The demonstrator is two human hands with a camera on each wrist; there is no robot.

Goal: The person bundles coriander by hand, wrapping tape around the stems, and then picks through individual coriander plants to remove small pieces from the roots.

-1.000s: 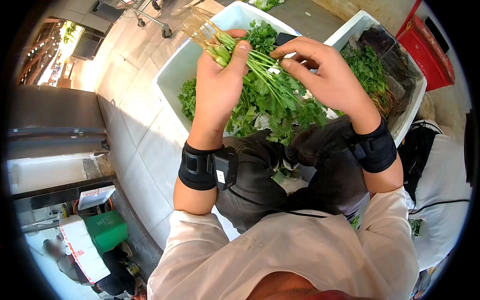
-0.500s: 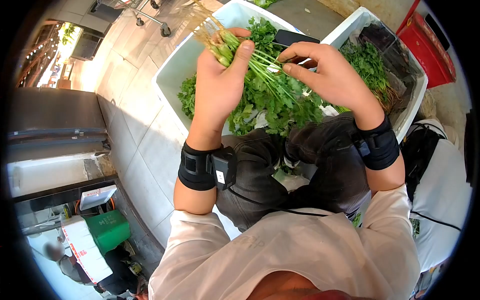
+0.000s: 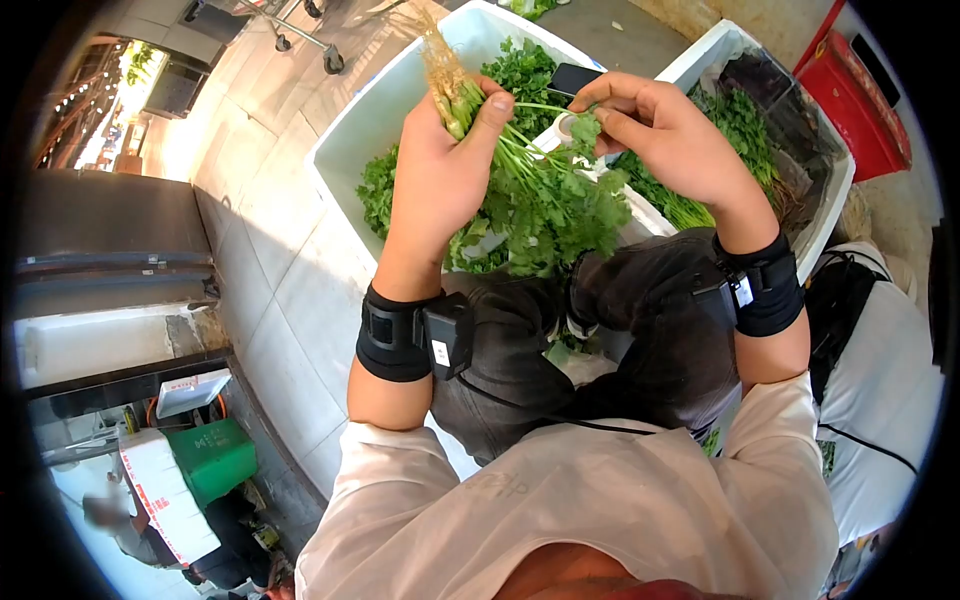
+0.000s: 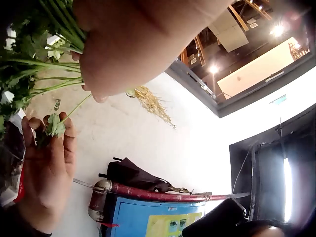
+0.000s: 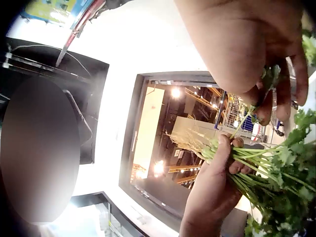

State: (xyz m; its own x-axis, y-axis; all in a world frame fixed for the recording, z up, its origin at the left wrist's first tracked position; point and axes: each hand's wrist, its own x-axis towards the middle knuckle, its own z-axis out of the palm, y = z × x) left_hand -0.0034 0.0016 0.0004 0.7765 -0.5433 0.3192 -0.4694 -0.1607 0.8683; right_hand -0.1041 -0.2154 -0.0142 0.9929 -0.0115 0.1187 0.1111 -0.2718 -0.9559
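Note:
My left hand [image 3: 445,165] grips a bunch of coriander [image 3: 555,215] round its stems, just below the pale roots [image 3: 447,75]. The roots stick out past the thumb side, and the leaves hang over the white bin. In my right hand [image 3: 645,125], thumb and fingers pinch one leafy coriander sprig [image 3: 584,128], its thin stem stretching back to the bunch. The right wrist view shows the left hand [image 5: 212,180] wrapped round the stems [image 5: 252,170]. In the left wrist view, the sprig's leaf [image 4: 55,126] lies against the right hand's fingers [image 4: 58,148].
More coriander [image 3: 375,195] lies in the white bin [image 3: 340,150] before my knees. A second white bin [image 3: 835,175] at right holds greens with roots [image 3: 740,150]. A dark phone [image 3: 575,78] lies by the first bin's far edge. A red container [image 3: 860,115] stands beyond.
My right hand has moved slightly right and now pinches a leafy sprig pulled out from the bunch. The left hand has turned the bunch so the roots point more upward.

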